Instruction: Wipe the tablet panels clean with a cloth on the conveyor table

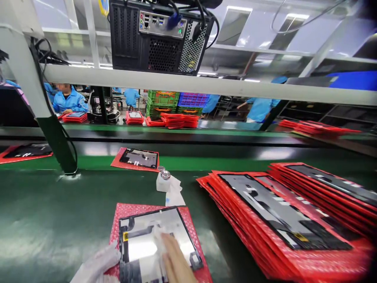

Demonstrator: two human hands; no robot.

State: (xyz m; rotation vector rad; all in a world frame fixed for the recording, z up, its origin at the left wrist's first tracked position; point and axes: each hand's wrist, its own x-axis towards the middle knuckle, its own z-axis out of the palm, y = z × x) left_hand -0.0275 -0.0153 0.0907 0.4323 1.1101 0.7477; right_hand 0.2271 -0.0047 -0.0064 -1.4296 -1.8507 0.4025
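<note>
A tablet back panel (156, 236) with a shiny metal inside lies on a red bubble-wrap sheet (129, 212) on the green bench in front of me. My right hand (176, 261) presses a white wipe (160, 239) flat on the panel. My left hand (97, 267), in a white glove, rests on the sheet's left edge beside the panel. A small white bottle (163, 180) with a metal cap stands on a crumpled white cloth (174, 192) just beyond the sheet.
A tall stack of red sheets with panels (282, 220) fills the right side. One more panel on a red sheet (137, 159) lies on the conveyor behind. A desktop computer (160, 35) hangs overhead. People in blue coats work at far benches.
</note>
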